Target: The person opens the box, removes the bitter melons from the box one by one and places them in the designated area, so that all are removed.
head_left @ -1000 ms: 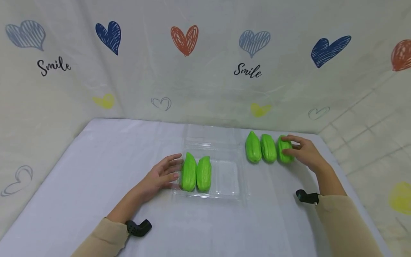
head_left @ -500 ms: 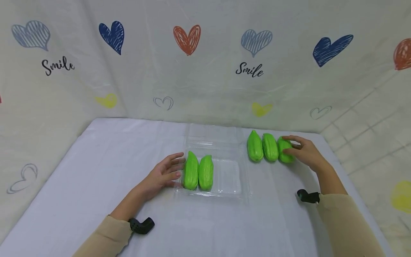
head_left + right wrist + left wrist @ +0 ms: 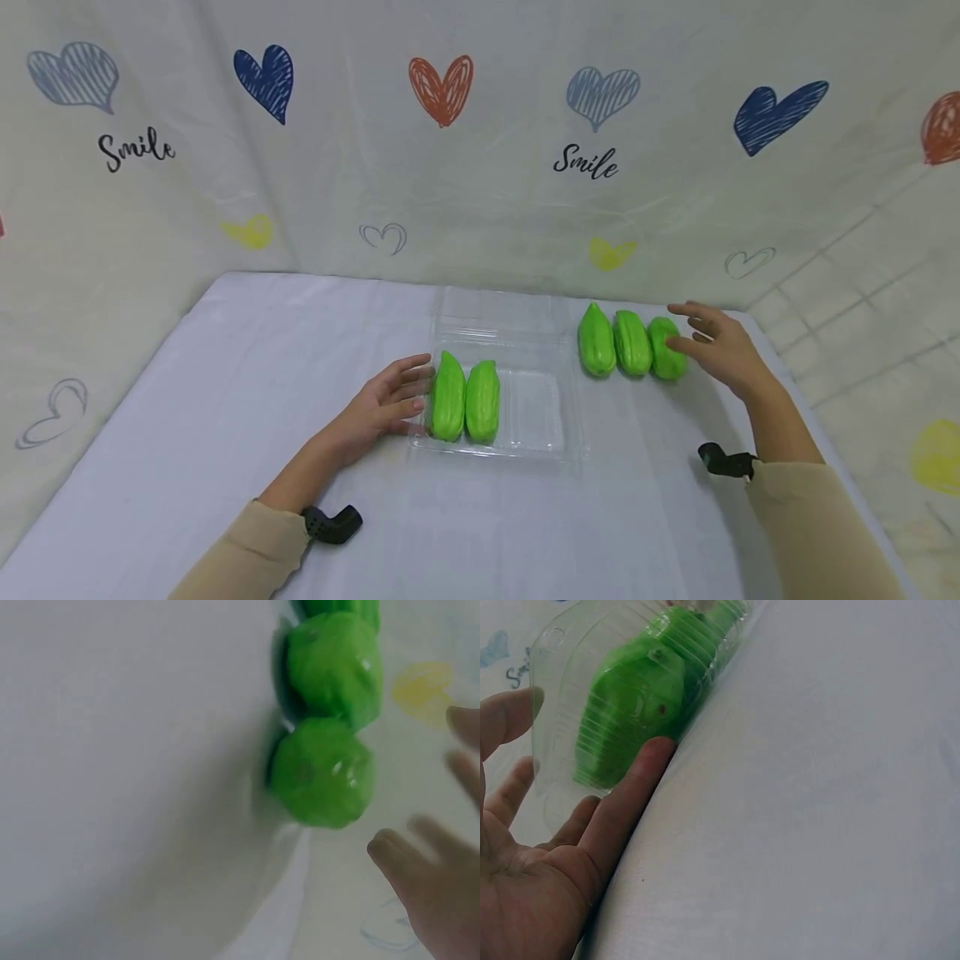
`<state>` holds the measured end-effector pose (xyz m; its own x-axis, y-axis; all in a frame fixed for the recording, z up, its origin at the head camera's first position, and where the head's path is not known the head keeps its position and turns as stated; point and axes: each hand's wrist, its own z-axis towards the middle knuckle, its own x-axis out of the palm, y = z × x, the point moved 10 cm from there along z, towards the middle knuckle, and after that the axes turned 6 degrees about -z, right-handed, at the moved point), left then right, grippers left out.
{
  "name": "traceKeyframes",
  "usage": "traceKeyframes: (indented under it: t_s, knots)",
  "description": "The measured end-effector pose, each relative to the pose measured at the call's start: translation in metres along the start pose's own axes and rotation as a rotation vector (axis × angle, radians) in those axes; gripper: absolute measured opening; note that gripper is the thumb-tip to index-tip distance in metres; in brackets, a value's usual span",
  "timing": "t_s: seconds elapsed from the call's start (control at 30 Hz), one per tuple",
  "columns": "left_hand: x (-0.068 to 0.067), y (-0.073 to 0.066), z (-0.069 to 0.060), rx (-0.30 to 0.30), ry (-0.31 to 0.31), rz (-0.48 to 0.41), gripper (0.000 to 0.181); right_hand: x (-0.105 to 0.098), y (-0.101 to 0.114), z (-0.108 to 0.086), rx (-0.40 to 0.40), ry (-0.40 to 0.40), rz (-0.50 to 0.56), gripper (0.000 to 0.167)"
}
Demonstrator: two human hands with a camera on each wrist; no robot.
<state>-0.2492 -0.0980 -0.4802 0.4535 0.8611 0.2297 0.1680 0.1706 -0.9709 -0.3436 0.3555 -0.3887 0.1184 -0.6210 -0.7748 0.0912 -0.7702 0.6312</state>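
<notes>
Two bright green, ridged, gourd-like vegetables point(image 3: 482, 403) lie side by side in the left part of a clear plastic clamshell box point(image 3: 532, 408), its lid folded back. My left hand point(image 3: 381, 404) is at the box's left wall with fingers extended; in the left wrist view, a finger point(image 3: 634, 787) touches the clear wall near the green ends. A row of three similar green gourds point(image 3: 633, 343) lies to the right of the box. Above the rightmost gourd point(image 3: 322, 772) hovers my right hand point(image 3: 720, 346), fingers spread, apart from it in the right wrist view.
A white cloth point(image 3: 300, 333) covers the table. Behind it hangs a pale backdrop point(image 3: 495, 208) printed with hearts and lettering. The table's right edge runs close beside the right forearm point(image 3: 783, 421).
My right hand has let go of the rightmost gourd and risen slightly up and to the right, its fingers spreading. My left hand stays beside the box. The head view has shifted a little.
</notes>
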Motion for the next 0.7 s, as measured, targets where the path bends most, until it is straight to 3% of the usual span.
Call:
traceKeyframes:
  t_s: [0.37,0.7]
  knots:
    - [0.005,-0.004,-0.001,0.006,0.01,-0.014,0.066,-0.004,0.058,-0.007,-0.096,-0.092,0.022,0.06]
    - [0.004,-0.003,0.0,0.011,0.013,-0.027,0.066,0.011,0.105,-0.02,-0.165,-0.109,0.099,0.06]
